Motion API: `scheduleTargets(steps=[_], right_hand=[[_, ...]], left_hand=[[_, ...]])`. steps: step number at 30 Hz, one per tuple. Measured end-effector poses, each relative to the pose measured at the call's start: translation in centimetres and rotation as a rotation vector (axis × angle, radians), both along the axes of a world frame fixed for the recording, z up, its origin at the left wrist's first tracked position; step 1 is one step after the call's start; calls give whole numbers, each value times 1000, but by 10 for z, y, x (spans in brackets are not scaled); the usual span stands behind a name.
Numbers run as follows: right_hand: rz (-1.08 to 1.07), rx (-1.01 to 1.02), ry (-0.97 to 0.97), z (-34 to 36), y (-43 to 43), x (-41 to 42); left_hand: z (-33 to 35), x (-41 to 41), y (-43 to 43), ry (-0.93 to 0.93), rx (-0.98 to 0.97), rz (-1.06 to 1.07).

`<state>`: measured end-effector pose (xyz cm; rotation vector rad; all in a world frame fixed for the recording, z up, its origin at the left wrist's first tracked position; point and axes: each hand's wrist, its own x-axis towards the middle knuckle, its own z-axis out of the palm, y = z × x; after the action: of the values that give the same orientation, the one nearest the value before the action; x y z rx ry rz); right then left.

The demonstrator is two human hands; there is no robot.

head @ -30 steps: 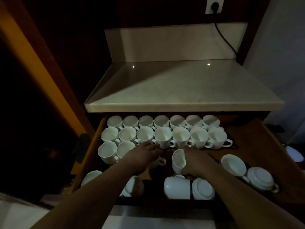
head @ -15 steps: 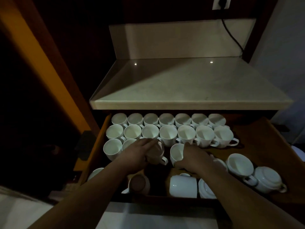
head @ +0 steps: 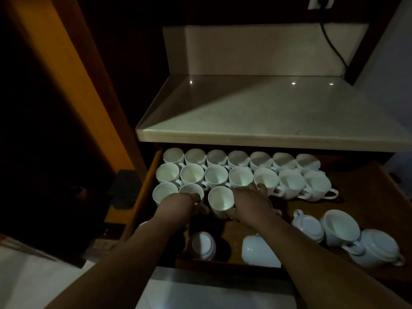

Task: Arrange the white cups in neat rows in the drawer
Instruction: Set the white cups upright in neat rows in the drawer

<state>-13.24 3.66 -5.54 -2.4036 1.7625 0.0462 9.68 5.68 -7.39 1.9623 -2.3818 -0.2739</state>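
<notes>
White cups fill the back of the open wooden drawer [head: 356, 175] under the pale counter [head: 267, 121]: a back row [head: 238, 158] of seven upright cups, a second row [head: 240, 178] of seven just in front, handles pointing right, and a third row started at the left. In that third row stand a corner cup [head: 163, 194], a second cup [head: 192, 190] touching it, and a third cup [head: 220, 201] a little apart. The left hand [head: 185, 204] is on the second cup, fingers curled down over its near side, grasping it. The right hand [head: 249, 201] lies just right of the third cup, thumb against its near wall and fingers reaching to the second row; whether it grips the cup I cannot tell. Loose cups lie toward the drawer's front: an overturned cup [head: 201, 243] between the forearms, a cup on its side [head: 259, 250], and at the right an upright cup [head: 340, 226] between two upside-down ones [head: 308, 227] [head: 376, 248].
</notes>
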Motion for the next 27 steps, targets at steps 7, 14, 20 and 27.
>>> scheduleTargets(steps=[7, 14, 20, 27], right_hand=[[-11, 72, -21, -9, -9, 8], [-152, 102, -197, 19, -3, -48], [-176, 281, -175, 22, 17, -79], [-214, 197, -251, 1, 6, -64]], left_hand=[[-2, 2, -1, -45, -9, -26], [-5, -9, -4, 25, -91, -11], [-3, -38, -18, -28, -352, -336], [-17, -49, -25, -181, -259, -430]])
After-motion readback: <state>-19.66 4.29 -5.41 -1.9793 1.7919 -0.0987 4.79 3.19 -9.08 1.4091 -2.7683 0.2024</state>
